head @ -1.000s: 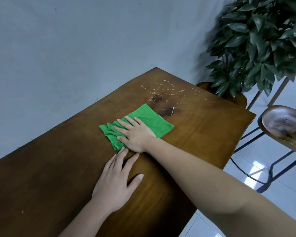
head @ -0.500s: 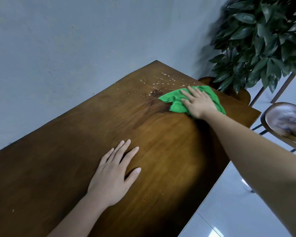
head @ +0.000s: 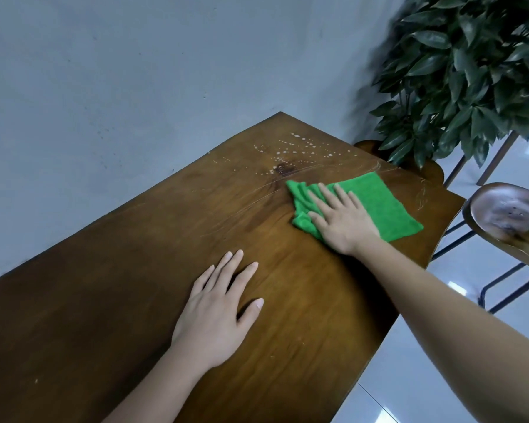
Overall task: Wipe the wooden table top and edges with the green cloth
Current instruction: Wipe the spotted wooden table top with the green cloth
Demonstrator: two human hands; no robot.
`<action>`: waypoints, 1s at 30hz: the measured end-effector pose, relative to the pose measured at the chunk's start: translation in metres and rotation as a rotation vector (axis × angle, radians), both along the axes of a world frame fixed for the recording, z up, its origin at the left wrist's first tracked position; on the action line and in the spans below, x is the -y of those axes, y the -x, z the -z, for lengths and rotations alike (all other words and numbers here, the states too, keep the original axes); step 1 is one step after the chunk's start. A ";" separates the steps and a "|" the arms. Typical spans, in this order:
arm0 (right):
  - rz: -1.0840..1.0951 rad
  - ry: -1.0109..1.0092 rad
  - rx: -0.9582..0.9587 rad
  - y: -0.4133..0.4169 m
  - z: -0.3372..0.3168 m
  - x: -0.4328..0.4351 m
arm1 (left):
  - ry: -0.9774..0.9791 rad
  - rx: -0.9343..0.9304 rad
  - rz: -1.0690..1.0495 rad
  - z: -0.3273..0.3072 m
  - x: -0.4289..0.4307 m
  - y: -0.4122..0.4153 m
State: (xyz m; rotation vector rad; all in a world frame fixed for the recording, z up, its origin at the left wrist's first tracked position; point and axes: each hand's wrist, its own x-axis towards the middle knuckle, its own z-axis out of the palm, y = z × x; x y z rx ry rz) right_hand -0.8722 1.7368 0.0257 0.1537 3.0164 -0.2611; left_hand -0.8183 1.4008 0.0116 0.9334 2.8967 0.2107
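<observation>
My right hand [head: 344,222] presses flat, fingers spread with no closed grip, on the green cloth [head: 376,199] near the far right end of the desk [head: 135,285], while my left hand [head: 214,315] lies open and empty on the bare wood. With nothing pinching the cloth, I judge it could bunch or slip under my palm and miss the droplets [head: 300,145] near the far corner. Half a second ago the cloth sat nearer the far right edge; I have since drawn it back toward me.

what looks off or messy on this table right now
A scatter of white droplets sits unwiped near the wooden table's far corner, just beyond the green cloth under the right hand. Nothing else stands out.
</observation>
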 end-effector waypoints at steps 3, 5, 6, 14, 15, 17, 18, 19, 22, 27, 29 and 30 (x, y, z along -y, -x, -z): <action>-0.178 0.007 -0.008 0.007 0.001 0.060 | -0.003 -0.007 0.012 -0.001 -0.001 0.001; -0.291 0.017 -0.009 0.022 0.004 0.097 | 0.007 -0.014 0.012 -0.002 -0.002 0.002; -0.344 0.017 -0.009 0.032 0.005 0.112 | 0.015 -0.019 0.008 -0.003 -0.003 0.002; -0.455 0.069 0.016 0.119 0.000 0.095 | 0.009 -0.022 -0.069 0.000 -0.024 0.022; -0.428 0.077 0.013 0.127 0.000 0.081 | 0.012 -0.026 -0.086 0.000 -0.029 0.026; -0.371 0.075 0.011 0.141 -0.001 0.048 | 0.018 -0.028 -0.116 0.000 -0.041 0.034; -0.342 0.072 0.011 0.147 -0.001 0.030 | 0.020 -0.027 -0.127 0.001 -0.046 0.038; -0.309 0.070 0.010 0.154 0.000 0.010 | 0.019 -0.026 -0.137 0.001 -0.051 0.043; -0.194 0.055 0.000 0.171 0.002 -0.052 | 0.018 -0.018 -0.161 0.001 -0.059 0.054; -0.003 0.046 -0.010 0.186 0.002 -0.129 | 0.020 -0.018 -0.200 0.002 -0.067 0.061; 0.026 0.037 -0.009 0.188 0.004 -0.134 | 0.011 -0.013 -0.204 0.001 -0.066 0.061; 0.029 0.025 -0.011 0.188 0.005 -0.132 | 0.011 -0.012 -0.206 0.001 -0.066 0.060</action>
